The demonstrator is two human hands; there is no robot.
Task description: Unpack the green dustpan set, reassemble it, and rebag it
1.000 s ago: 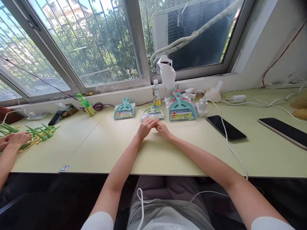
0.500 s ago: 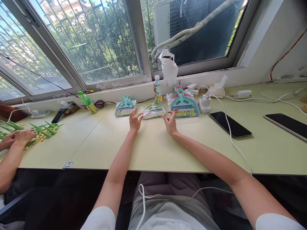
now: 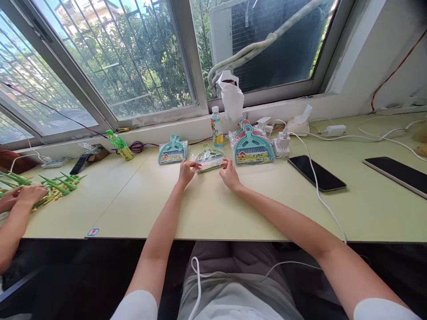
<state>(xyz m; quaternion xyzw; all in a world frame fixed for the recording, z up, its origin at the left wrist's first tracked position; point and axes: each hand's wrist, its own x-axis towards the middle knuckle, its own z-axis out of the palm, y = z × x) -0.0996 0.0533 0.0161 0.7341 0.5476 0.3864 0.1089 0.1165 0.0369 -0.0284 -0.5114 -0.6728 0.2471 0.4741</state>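
Note:
A small bagged green dustpan set (image 3: 210, 158) lies on the pale green desk (image 3: 213, 209) in front of me. My left hand (image 3: 187, 171) pinches the bag's left corner with its fingertips. My right hand (image 3: 229, 172) holds the bag's right corner the same way. A teal bagged dustpan set (image 3: 172, 151) lies to the left. A stack of bagged dustpan sets (image 3: 251, 146), teal on top and pink beneath, stands to the right.
A drink bottle (image 3: 217, 130) stands behind the bag, a green bottle (image 3: 119, 145) lies at the left. Two phones (image 3: 316, 172) (image 3: 396, 173), chargers and white cables lie at the right. Another person's hands (image 3: 23, 195) rest on green plastic pieces (image 3: 60, 183) at far left.
My hands went from together at the desk's middle, out to either side of the bagged set, and now grip its two corners; the bag has slid slightly toward me.

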